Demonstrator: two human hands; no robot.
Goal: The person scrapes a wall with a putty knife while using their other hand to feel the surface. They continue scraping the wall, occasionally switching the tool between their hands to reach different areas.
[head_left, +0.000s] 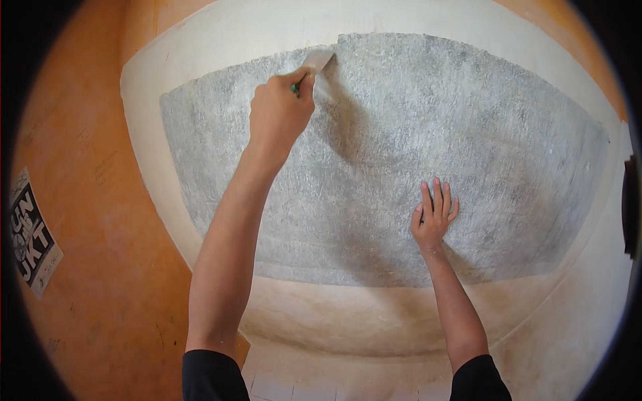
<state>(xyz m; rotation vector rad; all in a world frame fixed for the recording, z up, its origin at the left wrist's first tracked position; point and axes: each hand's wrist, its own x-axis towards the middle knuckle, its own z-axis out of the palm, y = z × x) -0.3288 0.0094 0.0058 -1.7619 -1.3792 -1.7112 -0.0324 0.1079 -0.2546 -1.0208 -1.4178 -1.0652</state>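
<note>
My left hand is closed around the handle of a scraper, a bit of green showing between the fingers. The scraper's flat blade lies at the upper edge of a rough grey patch on the wall. Lower and to the right, my right hand rests on the same grey surface, fingers spread and pointing up. Shadows of the left hand and arm fall on the patch.
A smooth whitish border surrounds the grey patch. To the left is an orange wall with a black and white sticker. A dark object stands at the right edge.
</note>
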